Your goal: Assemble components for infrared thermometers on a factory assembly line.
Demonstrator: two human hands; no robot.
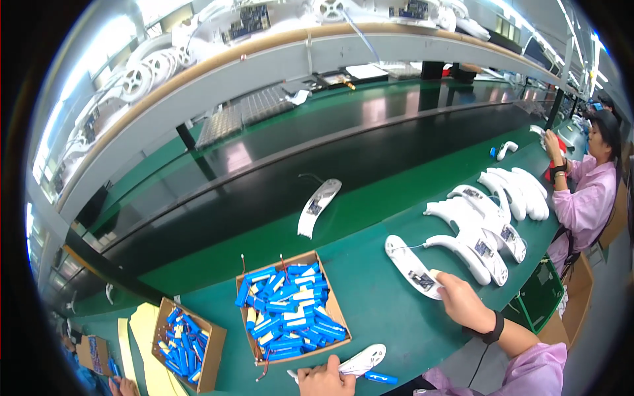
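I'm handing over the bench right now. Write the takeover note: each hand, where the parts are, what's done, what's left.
Left hand: resting on a white curved shell at the near edge, a blue battery cell beside it.
Right hand: fingertips on an open white shell with a circuit board showing.
Cardboard box of blue cells sits between the hands; a second box is further left.
Done: one shell lies on the black belt.
Left: a pile of white shells to the right.

free: green table (pixel 370 290) mid | blocked: battery box (pixel 290 307) (left), white shells (pixel 475 224) right
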